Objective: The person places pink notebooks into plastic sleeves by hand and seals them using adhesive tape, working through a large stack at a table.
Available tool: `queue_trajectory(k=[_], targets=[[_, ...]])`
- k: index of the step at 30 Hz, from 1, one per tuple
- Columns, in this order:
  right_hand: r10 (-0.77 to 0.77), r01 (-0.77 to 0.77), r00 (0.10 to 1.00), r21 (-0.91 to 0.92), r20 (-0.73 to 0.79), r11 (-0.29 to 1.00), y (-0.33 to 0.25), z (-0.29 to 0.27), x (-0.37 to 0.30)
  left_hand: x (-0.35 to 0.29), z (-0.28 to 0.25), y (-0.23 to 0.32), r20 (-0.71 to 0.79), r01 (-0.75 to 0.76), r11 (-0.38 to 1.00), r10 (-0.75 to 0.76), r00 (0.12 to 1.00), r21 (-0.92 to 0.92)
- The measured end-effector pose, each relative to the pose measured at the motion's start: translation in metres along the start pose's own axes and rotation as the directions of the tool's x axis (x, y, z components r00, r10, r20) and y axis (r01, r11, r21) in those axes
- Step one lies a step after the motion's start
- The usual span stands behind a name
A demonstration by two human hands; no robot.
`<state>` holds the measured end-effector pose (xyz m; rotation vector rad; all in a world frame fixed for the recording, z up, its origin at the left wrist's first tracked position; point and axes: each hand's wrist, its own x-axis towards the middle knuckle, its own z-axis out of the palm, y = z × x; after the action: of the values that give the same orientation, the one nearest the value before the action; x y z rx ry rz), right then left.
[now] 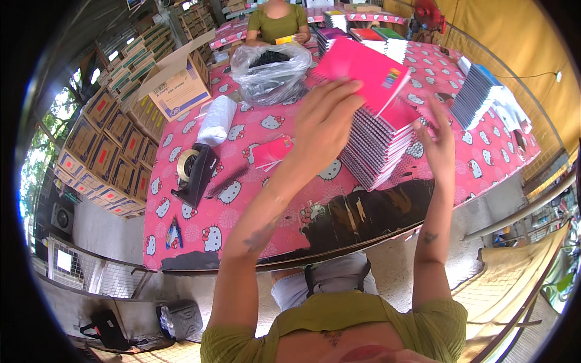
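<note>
My left hand (324, 118) is raised over the table and holds a pink spiral notebook (363, 69) by its lower left edge, lifted and tilted above a tall stack of pink spiral notebooks (378, 148). My right hand (437, 140) is open, fingers spread, touching the right side of the stack's top. A loose pink notebook (272, 152) lies flat on the table left of my left forearm.
The table wears a pink cartoon-cat cloth (200, 209). On it are a black tape dispenser (195, 172), a white roll (216, 120), a clear plastic bag (271, 71), an open cardboard box (178, 81), small pliers (174, 233) and another notebook stack (478, 95). A person in green (277, 23) sits at the far end.
</note>
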<state>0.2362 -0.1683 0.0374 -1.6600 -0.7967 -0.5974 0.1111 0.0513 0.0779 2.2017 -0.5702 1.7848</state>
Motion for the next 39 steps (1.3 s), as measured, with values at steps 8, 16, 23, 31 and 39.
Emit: queue_trajectory(k=[8,16,23,31,39], targets=[[0.202,-0.315,0.907,0.277,0.368,0.908,0.04,-0.007,0.023,-0.021,0.051,-0.014,0.32,0.124,0.966,-0.046,0.946,-0.228],[-0.119,0.14,0.976,0.109,-0.184,0.984,-0.003,-0.056,-0.052,-0.174,-0.068,-0.098,0.594,0.331,0.825,-0.561,0.577,0.457],[-0.18,-0.005,0.893,0.41,0.413,0.912,-0.04,0.033,-0.113,-0.231,-0.067,-0.089,0.589,0.141,0.838,-0.481,0.65,0.528],[-0.038,-0.266,0.802,0.412,0.596,0.871,-0.016,0.083,-0.155,-0.24,-0.083,-0.097,0.469,0.176,0.823,-0.468,0.749,0.54],[0.202,-0.532,0.752,0.397,0.628,0.748,0.024,0.129,-0.181,-0.183,-0.068,0.016,0.697,0.2,0.926,-0.374,0.612,0.32]])
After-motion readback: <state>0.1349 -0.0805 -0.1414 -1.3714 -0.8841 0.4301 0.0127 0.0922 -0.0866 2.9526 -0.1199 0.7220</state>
